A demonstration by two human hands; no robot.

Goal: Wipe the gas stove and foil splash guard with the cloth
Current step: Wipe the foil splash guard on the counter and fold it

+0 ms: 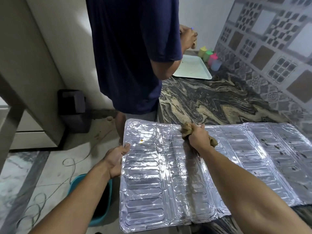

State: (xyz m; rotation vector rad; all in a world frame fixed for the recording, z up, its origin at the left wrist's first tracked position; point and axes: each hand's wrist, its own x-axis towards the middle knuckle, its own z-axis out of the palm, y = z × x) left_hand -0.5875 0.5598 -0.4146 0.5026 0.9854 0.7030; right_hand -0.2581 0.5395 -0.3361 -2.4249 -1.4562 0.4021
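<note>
The foil splash guard, shiny and embossed, lies flat across the marbled countertop, its left panel overhanging the counter edge. My left hand grips the guard's left edge. My right hand is closed around a crumpled brown cloth and presses it on the foil near the far edge, in the middle. A small yellow spot shows on the left panel; dark specks dot the right panels. No gas stove is in view.
Another person in a dark blue shirt stands at the counter just beyond the guard. A white tray and several coloured cups sit at the back. On the floor stand a teal bucket and a black bin.
</note>
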